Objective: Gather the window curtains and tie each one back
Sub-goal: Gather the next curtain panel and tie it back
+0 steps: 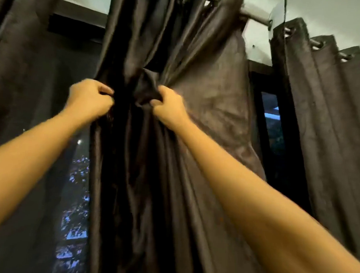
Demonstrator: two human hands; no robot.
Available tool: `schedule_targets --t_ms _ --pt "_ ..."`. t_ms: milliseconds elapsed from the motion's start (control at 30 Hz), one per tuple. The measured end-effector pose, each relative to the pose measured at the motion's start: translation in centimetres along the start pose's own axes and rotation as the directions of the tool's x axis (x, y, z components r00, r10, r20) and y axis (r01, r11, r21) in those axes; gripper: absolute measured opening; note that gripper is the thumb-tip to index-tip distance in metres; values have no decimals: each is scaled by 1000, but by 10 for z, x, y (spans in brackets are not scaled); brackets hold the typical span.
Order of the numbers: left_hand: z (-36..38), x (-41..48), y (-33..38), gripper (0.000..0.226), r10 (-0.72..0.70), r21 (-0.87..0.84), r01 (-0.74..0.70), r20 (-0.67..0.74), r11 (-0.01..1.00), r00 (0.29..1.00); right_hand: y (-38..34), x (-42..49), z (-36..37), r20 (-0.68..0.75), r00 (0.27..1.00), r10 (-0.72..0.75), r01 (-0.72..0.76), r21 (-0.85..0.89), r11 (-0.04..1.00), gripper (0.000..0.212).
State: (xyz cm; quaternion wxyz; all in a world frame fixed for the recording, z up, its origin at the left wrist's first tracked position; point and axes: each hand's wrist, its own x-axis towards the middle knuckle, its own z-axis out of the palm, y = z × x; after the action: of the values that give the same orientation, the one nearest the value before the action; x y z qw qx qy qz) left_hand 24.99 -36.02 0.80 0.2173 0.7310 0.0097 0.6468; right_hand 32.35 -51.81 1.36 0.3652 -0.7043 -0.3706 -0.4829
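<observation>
Curtain (152, 176), middle panel, dark brown: hung by eyelets from rod (252, 15), bunched into a narrow column at centre of view, between left panel (22, 55) and right panel (326, 106). Long axis vertical, top at rod, hem below the frame and out of sight. Pinched in at mid-height, fanning wider above and below.

Left hand (89, 98): fingers curled tight on left edge of bundle, thumb on top. Right hand (168, 106): fingers curled into a lump of fabric (145, 86) standing proud of the bundle, thumb hooked under it. Hands level, just apart, lump between them.

Judged as cinching: opposed grips placed at the waist of the bundle to squeeze folds together and draw a twist or knot snug. Lump either a separate tie-back or the curtain's own cloth: cannot tell, same colour, detail smeared by motion. Tie judged not yet secure.

Window glass (76, 183) exposed at left of bundle, city lights beyond; second strip of glass (273, 130) at right. Right panel hanging loose, ungathered, untied. Left panel likewise straight, as far as visible.
</observation>
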Motion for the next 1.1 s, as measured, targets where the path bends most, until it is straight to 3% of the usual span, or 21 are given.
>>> schedule_targets --t_ms 133,233,367,500,667,833,933,1100 --pt "-37 3 -14 30 -48 70 52 -56 996 997 -88 13 32 67 980 -189 175 172 969 41" --pt "-51 -1 -19 29 -87 119 94 -65 988 994 -114 11 42 116 966 -233 210 181 961 38" --pt "-57 -16 -18 31 -66 120 66 -9 991 998 -93 5 40 40 993 -114 108 133 985 21" --pt "-57 -26 -4 26 24 82 -26 32 996 999 -54 0 15 -114 993 16 -37 -181 983 28" --pt "-52 -38 15 28 66 53 -68 30 996 997 -19 -6 -14 -80 983 163 -172 -120 978 50" --pt "-42 -45 20 39 69 35 -75 152 997 986 -3 -15 -13 61 991 117 -112 -71 991 32" --pt "-35 -51 21 44 46 10 -50 245 999 968 -5 -26 -5 144 987 70 -55 -105 993 36" --pt "-18 -63 15 45 14 30 -24 291 999 957 -12 -57 12 185 980 68 -45 -128 991 17"
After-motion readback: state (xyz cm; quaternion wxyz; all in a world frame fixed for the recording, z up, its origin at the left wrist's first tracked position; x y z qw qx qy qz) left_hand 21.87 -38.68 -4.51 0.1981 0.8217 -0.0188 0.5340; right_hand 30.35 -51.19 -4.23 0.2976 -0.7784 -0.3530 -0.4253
